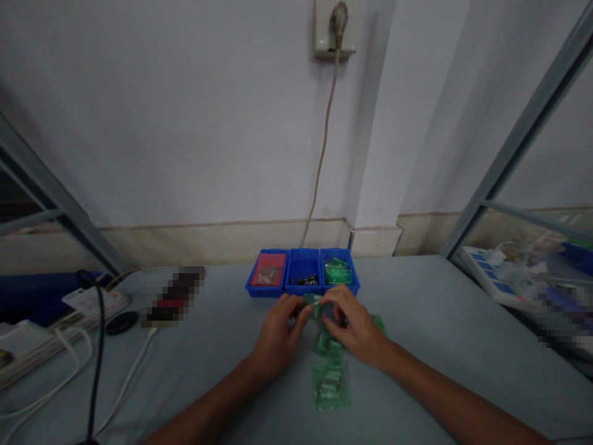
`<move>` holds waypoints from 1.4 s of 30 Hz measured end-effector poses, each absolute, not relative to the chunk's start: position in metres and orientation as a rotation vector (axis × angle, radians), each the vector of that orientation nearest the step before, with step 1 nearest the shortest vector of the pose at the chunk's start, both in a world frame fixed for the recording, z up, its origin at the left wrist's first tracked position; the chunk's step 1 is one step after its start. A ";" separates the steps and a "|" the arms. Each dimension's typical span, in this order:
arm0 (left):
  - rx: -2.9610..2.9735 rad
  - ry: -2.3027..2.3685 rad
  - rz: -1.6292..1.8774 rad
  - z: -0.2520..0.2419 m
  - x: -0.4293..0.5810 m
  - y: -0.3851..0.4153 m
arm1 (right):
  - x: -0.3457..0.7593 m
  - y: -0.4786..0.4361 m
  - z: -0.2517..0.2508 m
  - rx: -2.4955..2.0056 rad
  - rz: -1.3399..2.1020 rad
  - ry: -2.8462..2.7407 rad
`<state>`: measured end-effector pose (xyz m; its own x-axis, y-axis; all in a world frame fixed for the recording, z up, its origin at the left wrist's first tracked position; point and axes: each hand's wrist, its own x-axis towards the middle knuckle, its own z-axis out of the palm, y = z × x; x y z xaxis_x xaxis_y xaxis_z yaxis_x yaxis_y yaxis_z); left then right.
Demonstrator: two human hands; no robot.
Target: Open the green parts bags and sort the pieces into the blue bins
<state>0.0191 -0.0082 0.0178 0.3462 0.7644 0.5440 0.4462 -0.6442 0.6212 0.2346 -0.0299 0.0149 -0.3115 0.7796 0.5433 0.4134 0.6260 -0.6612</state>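
Pinching a crinkly green packet (pixel 316 305) (translucent plastic), left hand (pixel 279 334) and right hand (pixel 354 326) grips clamped on it.

Bins (pixel 302 272): three abreast at the tabletop's (pixel 417 309) rear.
Hands: just before them.
Packets (pixel 330 384): nearer, apparently in a row.
Cables (pixel 92 346): far left.

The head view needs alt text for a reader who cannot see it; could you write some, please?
Two bare hands, left hand and right hand, pinch a small green packet over a grey table. More green packets lie below; three blue bins stand behind.
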 end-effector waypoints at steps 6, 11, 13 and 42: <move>2.189 1.029 1.166 0.023 0.021 -0.009 | 0.236 -0.028 0.011 -1.004 0.441 -1.967; 2.170 1.074 1.152 0.024 0.021 -0.009 | 0.238 -0.030 0.016 -0.985 0.437 -2.027; 2.204 1.076 1.149 0.025 0.020 -0.008 | 0.238 -0.030 0.018 -0.970 0.404 -2.041; 2.584 0.948 0.864 0.019 0.020 -0.010 | 0.263 0.000 0.015 -1.201 -0.083 -1.632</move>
<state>0.0195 -0.0105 0.0192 0.6110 0.6552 0.4443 0.5032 -0.7547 0.4209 0.2627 -0.0001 0.0152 0.0641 0.6503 0.7570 0.7233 0.4923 -0.4842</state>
